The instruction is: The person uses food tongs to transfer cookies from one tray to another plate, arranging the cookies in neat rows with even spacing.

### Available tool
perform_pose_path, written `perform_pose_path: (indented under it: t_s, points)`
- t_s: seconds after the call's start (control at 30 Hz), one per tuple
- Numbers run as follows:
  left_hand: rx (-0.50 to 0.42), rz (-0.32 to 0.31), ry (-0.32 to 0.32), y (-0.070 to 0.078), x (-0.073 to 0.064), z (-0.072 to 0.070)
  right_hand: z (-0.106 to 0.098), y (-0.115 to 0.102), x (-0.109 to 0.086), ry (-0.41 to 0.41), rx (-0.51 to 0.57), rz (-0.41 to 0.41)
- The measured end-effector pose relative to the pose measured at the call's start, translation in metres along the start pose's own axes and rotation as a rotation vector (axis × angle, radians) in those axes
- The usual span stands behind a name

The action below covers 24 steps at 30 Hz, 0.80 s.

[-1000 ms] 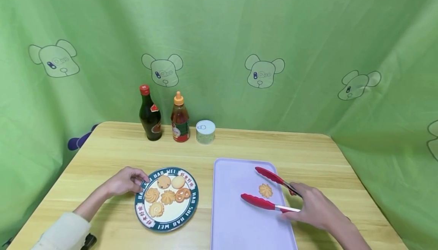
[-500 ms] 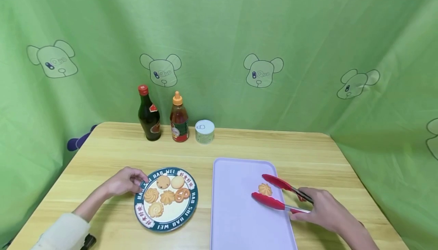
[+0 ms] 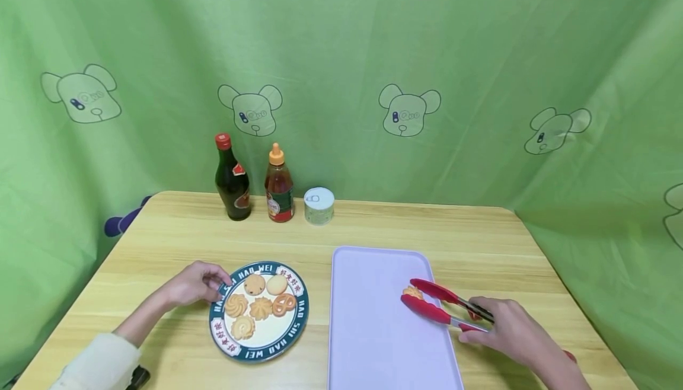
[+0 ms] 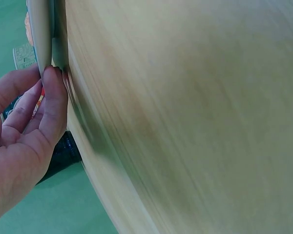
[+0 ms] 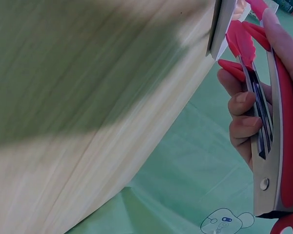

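My right hand (image 3: pixel 507 326) grips red-tipped metal tongs (image 5: pixel 278 146) over the right side of a lilac tray (image 3: pixel 384 342). Between the tong tips lies a star-shaped cookie (image 3: pixel 412 292), partly hidden by the red ends; whether both tips press on it I cannot tell. At the left, my left hand (image 3: pixel 193 283) pinches the rim of a round plate (image 3: pixel 267 351) with a dark green border. In the left wrist view, the thumb and forefinger (image 4: pixel 53 92) meet at the plate's edge. Several cookies (image 3: pixel 261 308) of different shapes lie on that plate.
Along the table's back edge stand a dark bottle with a red cap (image 3: pixel 233 185), a sauce bottle with an orange cap (image 3: pixel 279 191) and a short tin can (image 3: pixel 319 206). A green curtain (image 3: pixel 341 52) hangs behind the wooden table (image 3: pixel 427 221).
My right hand has moved a little right, and the tongs have narrowed from wide apart until their tips flank the cookie on the tray. My left hand stays on the plate's rim.
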<state>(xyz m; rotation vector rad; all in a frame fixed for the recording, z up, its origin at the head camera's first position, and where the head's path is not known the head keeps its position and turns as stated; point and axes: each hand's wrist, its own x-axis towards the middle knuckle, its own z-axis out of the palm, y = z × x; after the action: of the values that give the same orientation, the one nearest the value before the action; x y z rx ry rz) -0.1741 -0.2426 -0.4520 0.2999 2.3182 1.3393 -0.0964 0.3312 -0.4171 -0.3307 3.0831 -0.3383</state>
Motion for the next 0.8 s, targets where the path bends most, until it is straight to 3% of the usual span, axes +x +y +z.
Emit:
perform_pose_path:
  t_s: [0.4,0.8]
  points:
    - [0.003,0.014,-0.004,-0.001,0.0,0.0,-0.003,-0.009,0.007,0.017,-0.013,-0.01]
    - [-0.002,0.021,-0.004,0.0,0.0,0.0,-0.006,-0.035,0.026,0.004,0.025,-0.042]
